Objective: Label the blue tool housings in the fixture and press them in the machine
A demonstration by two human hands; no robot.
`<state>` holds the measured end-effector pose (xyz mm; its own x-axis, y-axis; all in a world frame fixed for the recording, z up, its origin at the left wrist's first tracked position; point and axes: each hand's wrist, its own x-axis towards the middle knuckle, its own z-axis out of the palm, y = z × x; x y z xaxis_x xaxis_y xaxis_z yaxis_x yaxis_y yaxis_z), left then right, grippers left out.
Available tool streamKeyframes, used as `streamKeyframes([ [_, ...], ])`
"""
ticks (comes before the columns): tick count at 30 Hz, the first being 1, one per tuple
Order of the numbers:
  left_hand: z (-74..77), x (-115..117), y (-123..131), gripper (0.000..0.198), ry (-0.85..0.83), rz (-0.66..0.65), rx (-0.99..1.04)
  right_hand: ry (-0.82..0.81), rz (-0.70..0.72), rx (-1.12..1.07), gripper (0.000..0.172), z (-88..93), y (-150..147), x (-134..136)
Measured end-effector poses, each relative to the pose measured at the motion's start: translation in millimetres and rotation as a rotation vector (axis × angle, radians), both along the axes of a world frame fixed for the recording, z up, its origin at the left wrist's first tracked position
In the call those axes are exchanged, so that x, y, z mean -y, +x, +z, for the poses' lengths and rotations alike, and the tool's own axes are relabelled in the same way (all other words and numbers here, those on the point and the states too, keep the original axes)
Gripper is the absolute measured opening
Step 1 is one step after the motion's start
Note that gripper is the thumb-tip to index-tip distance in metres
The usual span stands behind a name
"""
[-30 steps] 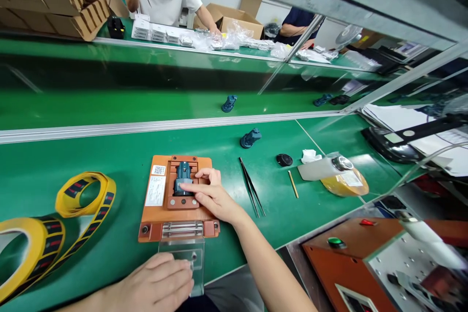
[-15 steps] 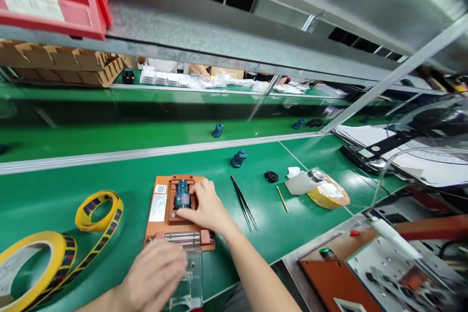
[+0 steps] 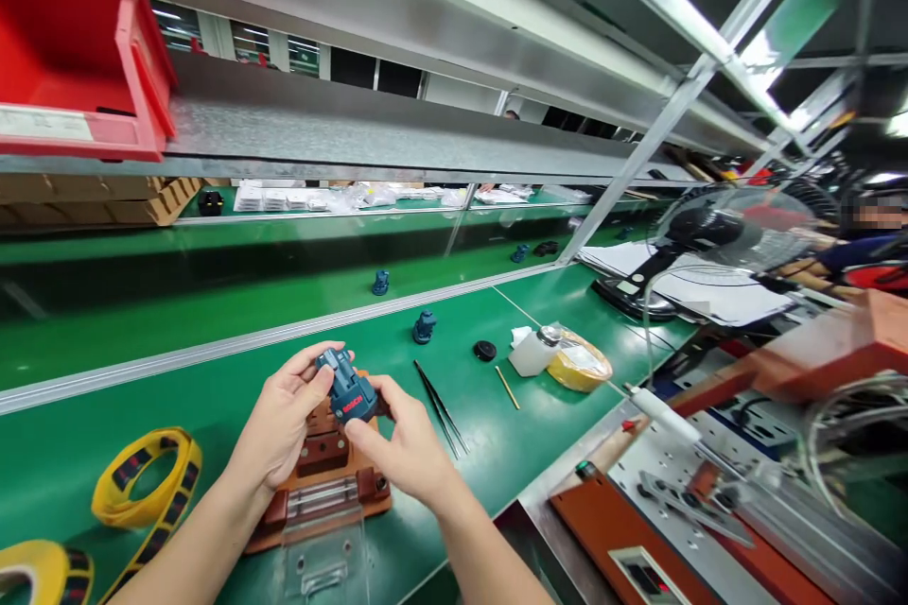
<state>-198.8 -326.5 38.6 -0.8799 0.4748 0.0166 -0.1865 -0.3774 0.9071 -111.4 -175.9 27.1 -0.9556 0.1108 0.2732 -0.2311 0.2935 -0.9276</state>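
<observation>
A blue battery pack [image 3: 347, 386] with red BOSCH lettering is held up and tilted between both hands. My left hand [image 3: 288, 411] grips its upper left side, thumb across the top. On the lower right, my right hand [image 3: 404, 440] closes its thumb and fingers on the pack. Directly below lies a brown fixture block [image 3: 373, 484] on the bench, its middle partly hidden by my hands. Its clear plastic cover [image 3: 323, 558] is swung open toward me. Black tweezers [image 3: 441, 408] lie right of my right hand.
Another blue pack [image 3: 425, 327] stands behind the tweezers. A black round cap [image 3: 484, 351], a thin yellow stick [image 3: 507, 388], a white bottle [image 3: 533, 352] and a yellow tape roll [image 3: 578, 362] lie to the right. Label tape [image 3: 117, 492] curls at left. A metal shelf [image 3: 340, 118] hangs overhead.
The blue battery pack has been lifted out of the fixture toward me. My left hand has moved up from the clear cover and now grips the pack too. The view has tilted upward and right.
</observation>
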Motion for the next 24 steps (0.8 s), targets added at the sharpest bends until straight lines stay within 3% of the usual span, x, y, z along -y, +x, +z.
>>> streamKeyframes([
  [2,3.3,-4.7,6.9,0.044,0.015,-0.015,0.009,-0.221,0.07,0.063,0.031,-4.7,0.9,2.9],
  [5,4.8,-8.4,11.4,0.041,0.043,-0.034,0.031,-0.566,0.108,0.144,0.04,-12.0,-0.4,12.5],
  [8,2.6,-8.4,10.1,0.039,0.083,-0.049,0.052,-0.759,0.08,0.147,0.044,-13.4,-2.2,23.5],
  [18,-1.5,-6.7,3.8,0.043,0.064,-0.072,0.087,-0.861,-0.009,0.152,0.045,-9.1,-9.2,36.5],
  [24,-7.4,-12.9,2.8,0.037,0.039,-0.034,-0.003,-0.993,0.227,0.436,0.064,-5.6,-6.0,38.6],
])
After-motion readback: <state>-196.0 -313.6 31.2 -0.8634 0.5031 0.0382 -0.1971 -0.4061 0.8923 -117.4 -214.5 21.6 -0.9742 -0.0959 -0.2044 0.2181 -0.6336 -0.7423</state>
